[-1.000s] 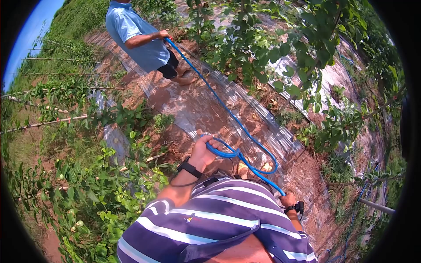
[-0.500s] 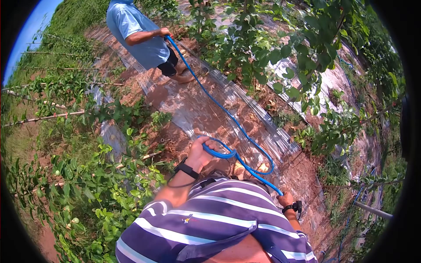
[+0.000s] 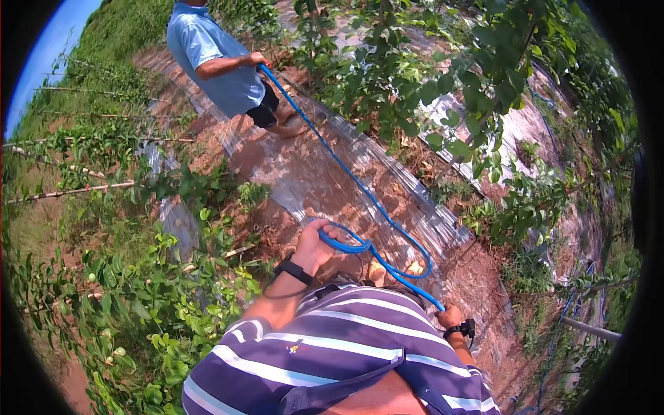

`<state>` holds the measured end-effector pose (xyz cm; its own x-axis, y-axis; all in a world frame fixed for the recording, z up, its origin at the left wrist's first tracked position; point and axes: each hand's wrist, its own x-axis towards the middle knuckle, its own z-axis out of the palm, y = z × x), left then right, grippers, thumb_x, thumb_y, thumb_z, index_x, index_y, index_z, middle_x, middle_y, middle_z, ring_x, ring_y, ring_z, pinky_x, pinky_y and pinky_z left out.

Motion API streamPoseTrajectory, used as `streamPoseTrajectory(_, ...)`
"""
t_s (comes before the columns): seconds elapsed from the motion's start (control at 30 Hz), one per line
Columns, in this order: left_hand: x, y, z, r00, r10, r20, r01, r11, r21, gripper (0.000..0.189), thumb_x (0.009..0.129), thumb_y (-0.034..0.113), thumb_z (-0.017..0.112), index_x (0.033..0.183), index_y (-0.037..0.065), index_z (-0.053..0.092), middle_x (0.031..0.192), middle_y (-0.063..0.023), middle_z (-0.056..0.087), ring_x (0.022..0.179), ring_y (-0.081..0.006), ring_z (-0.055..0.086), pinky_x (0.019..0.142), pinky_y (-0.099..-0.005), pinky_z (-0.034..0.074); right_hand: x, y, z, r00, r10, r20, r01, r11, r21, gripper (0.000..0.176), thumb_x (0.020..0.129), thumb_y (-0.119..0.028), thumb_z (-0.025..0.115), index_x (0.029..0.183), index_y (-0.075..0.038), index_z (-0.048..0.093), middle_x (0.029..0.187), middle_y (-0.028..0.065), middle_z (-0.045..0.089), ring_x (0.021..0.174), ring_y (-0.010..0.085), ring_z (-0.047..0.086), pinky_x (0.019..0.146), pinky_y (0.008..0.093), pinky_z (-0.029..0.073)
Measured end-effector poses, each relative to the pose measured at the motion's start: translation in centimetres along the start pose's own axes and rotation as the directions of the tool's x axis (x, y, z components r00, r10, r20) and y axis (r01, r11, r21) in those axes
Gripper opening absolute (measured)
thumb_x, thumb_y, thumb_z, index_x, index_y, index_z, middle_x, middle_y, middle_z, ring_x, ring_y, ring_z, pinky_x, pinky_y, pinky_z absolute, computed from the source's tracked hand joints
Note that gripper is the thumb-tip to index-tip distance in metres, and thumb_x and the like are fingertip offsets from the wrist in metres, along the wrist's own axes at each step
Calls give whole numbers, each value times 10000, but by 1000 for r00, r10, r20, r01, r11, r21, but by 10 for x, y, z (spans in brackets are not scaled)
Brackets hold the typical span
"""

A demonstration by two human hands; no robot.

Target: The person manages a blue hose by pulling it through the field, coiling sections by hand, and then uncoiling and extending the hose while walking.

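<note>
A coil of blue hose [image 3: 346, 243] hangs from my left hand [image 3: 315, 240], whose fingers are wrapped round its loops in front of my striped shirt. Lower and to the right, my right hand [image 3: 449, 317] is closed on a stretch of the same hose. Between my hands the hose makes a wide loop low over the ground. From there it runs up and away to the hand [image 3: 256, 59] of another person in a light blue shirt, who grips its far part.
Strips of silvery plastic sheet [image 3: 387, 173] lie on the reddish soil along the path. Leafy plants with thin poles [image 3: 90, 188] stand at the left, and taller vines [image 3: 498, 76] at the upper right. A grey pipe [image 3: 591, 328] lies at the lower right.
The loops at my left hand have shifted slightly and spread apart. The other person's hand and the hose there have moved a little lower and to the left.
</note>
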<state>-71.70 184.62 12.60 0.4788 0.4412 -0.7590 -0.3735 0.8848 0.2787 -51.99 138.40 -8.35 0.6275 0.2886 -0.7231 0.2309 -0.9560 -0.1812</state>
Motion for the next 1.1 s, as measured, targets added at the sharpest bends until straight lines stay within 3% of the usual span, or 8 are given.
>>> streamPoseTrajectory(0.17, 2, -1, 3, 999, 4, 46, -5, 1000, 25, 205, 929, 121, 503, 732, 87, 459, 634, -25, 449, 627, -199, 484, 674, -386, 487, -5, -4, -5, 1000, 17, -4, -17, 999, 42, 309, 702, -270, 755, 913, -46, 726, 929, 242, 696, 929, 402, 676, 831, 467, 532)
streamPoseTrajectory(0.37, 2, -2, 8, 1000, 24, -9, -23, 997, 73, 135, 936, 114, 503, 814, 57, 505, 631, -19, 453, 619, -181, 483, 676, -369, 495, -6, -5, -2, 1000, 20, -9, -20, 1000, 9, 336, 706, -278, 740, 935, -32, 729, 935, 248, 695, 925, 406, 676, 836, 466, 538)
streamPoseTrajectory(0.43, 5, -1, 7, 1000, 9, -9, -8, 997, 80, 157, 917, 144, 510, 765, 114, 483, 611, 3, 473, 593, -184, 499, 697, -409, 476, -5, -3, 0, 1000, 20, 10, -20, 1000, 10, 344, 710, -276, 732, 946, -26, 729, 943, 252, 693, 927, 409, 675, 844, 464, 539)
streamPoseTrajectory(0.57, 6, -2, 6, 1000, 8, -2, -8, 996, 86, 150, 919, 144, 509, 774, 115, 481, 613, 6, 468, 593, -181, 495, 698, -412, 477, -1, 0, 4, 1000, 7, 2, -7, 1000, -21, 344, 712, -278, 732, 949, -29, 730, 951, 251, 693, 928, 404, 676, 843, 462, 538)
streamPoseTrajectory(0.63, 6, -2, 6, 1000, 19, -3, -18, 998, 62, 138, 940, 118, 495, 984, 1, 555, 631, 1, 457, 599, -162, 477, 655, -364, 491, -1, -3, -1, 1000, -3, 11, 3, 1000, 10, 340, 714, -281, 731, 942, -30, 729, 947, 249, 693, 928, 398, 677, 841, 461, 536)
streamPoseTrajectory(0.93, 2, 0, 5, 1000, 23, -2, -22, 998, 65, 187, 945, 133, 469, 762, 93, 474, 631, -12, 458, 606, -183, 483, 667, -382, 481, 9, 3, 3, 1000, -17, -12, 17, 1000, 16, 321, 703, -263, 741, 911, -18, 721, 921, 252, 692, 921, 400, 677, 823, 461, 535)
streamPoseTrajectory(1.1, 1, 0, 5, 1000, 9, 3, -9, 999, 47, 196, 939, 126, 478, 746, 96, 469, 633, -17, 459, 608, -186, 484, 664, -388, 477, 3, -7, -7, 1000, -10, -3, 10, 1000, 6, 324, 698, -259, 745, 906, -11, 715, 924, 261, 688, 919, 403, 677, 811, 459, 539)
